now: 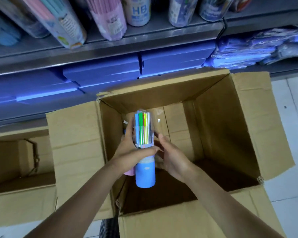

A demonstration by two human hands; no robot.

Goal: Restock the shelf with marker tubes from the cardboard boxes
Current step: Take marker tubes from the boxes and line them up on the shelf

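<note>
Over the open cardboard box (230, 127) I hold a marker tube (144, 174) with a blue base and a clear top that shows green and yellow markers. My left hand (132, 152) wraps around the tube's middle. A pink tube (129, 172) peeks out beneath that hand. My right hand (172, 157) is beside the tube on its right, fingers apart, touching or nearly touching it. The shelf (110, 47) above carries several tubes, among them a pink one (108, 18) and one marked HB (139, 11).
A second open cardboard box (15, 160) stands to the left. Blue flat boxes (101, 74) fill the lower shelf. Purple plastic-wrapped packs (258, 48) lie at the right. White floor tiles (289, 103) show on the right.
</note>
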